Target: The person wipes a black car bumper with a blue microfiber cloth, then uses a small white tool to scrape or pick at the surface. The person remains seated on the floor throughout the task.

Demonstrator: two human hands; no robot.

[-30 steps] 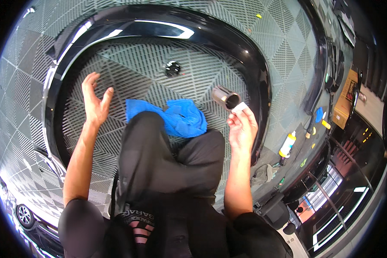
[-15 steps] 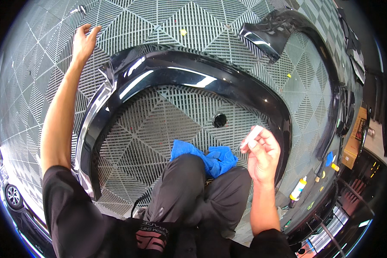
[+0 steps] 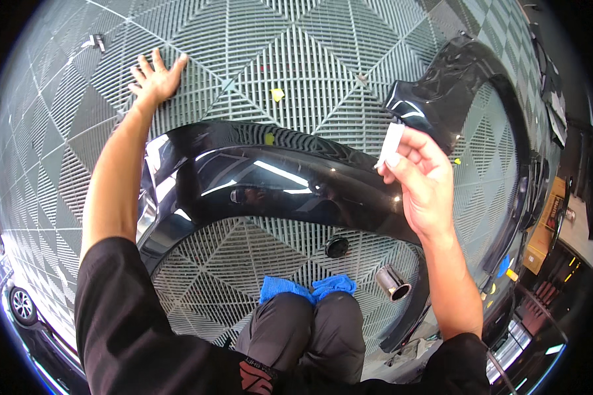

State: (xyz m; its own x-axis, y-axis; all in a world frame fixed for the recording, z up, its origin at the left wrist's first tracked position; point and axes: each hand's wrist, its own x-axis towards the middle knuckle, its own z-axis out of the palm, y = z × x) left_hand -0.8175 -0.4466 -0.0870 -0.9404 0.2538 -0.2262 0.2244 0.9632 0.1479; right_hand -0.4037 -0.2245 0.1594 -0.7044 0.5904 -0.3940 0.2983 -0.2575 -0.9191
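A glossy black curved car fender panel [image 3: 333, 181] arches across the slatted grey floor in front of my knees. Past its far left end, my left hand [image 3: 157, 80] is stretched out with fingers spread, low over the floor tiles; whether it rests on them I cannot tell. My right hand [image 3: 425, 178] pinches a small flat white strip [image 3: 392, 143] between thumb and fingers, held up above the panel's right part. The strip stands nearly upright and seems apart from the panel.
Another black curved panel [image 3: 418, 99] lies at the far right. Inside the near arch are a round black cup [image 3: 337, 247] and a metal cylinder [image 3: 393, 283]. Blue cloths [image 3: 283, 288] lie by my knees. A yellow scrap [image 3: 277, 95] and small dark-and-silver pieces [image 3: 97, 43] lie farther off.
The view has leaned forward over the panel. My left hand has spread its fingers. My right hand has moved forward, carrying the white strip above the panel. The metal cylinder has come into sight.
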